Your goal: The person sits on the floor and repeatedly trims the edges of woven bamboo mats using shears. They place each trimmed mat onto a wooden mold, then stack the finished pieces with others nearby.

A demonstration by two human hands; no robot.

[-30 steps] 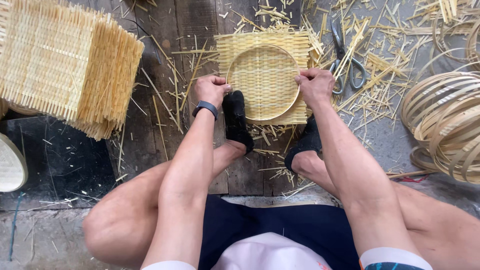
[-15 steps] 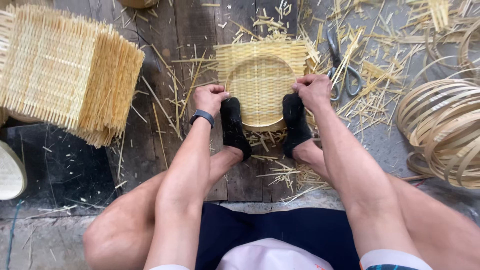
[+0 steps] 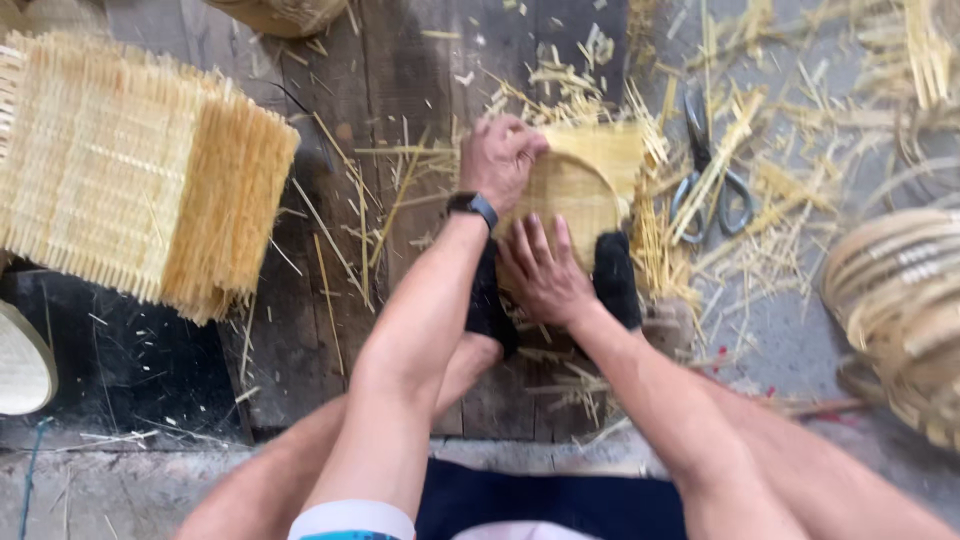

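Item: woven bamboo mat with hoop, square, pale yellow, lying flat on the dark wooden floor planks, pinned at its near edge under two black-socked feet.

Change noted: half a second ago both hands sat at the mat's left and right edges, level with the feet. Now they have come together over the piece. The mat itself lies where it did, though the view has shifted and blurred.

Left hand: wristwatch on wrist, at the far left rim of the hoop, fingers curled down; grip looks clamped on the rim, though blur hides the fingertips.

Right hand: palm down, fingers spread apart and flat on the near part of the weave, pressing rather than grasping.

Reading: the work appears to have moved from steadying the edges to pressing the weave into the hoop.

Surroundings: stack of woven square mats well apart on the left; scissors just beside the mat on the right; coiled bamboo hoops at far right; loose bamboo slivers scattered all around.
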